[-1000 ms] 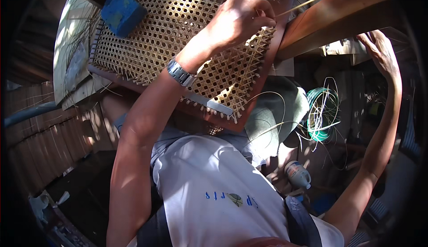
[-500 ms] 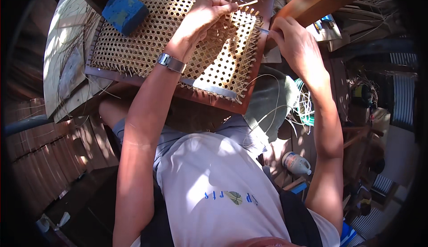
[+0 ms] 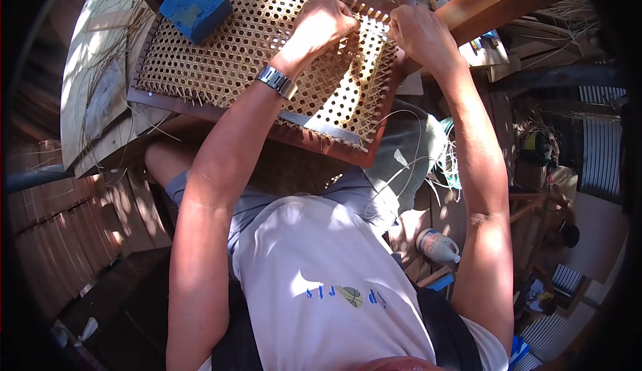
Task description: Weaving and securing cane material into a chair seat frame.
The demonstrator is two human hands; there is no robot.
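In front of me lies a woven cane panel [image 3: 221, 56] set in a reddish-brown wooden frame [image 3: 328, 146], with short cane ends standing up along its edges. My left hand [image 3: 326, 23] is closed over the weave near the upper right, its fingertips curled out of sight. Close to it, my right hand [image 3: 422, 35] is closed at the frame's right side; what its fingers pinch is too small or hidden to name. A worn blue block [image 3: 195, 10] rests on the panel's upper left.
Under the panel is a pale board [image 3: 87, 97] with loose cane strands. A wooden beam [image 3: 511, 2] slants past my right hand. Thin strands and a green coil [image 3: 449, 157] hang at the right, above a white jug [image 3: 438, 245] lying on the floor.
My right hand has moved up and left, nearer my left hand. My left hand has shifted slightly right and curled more; the pale strip by its fingertips no longer shows.
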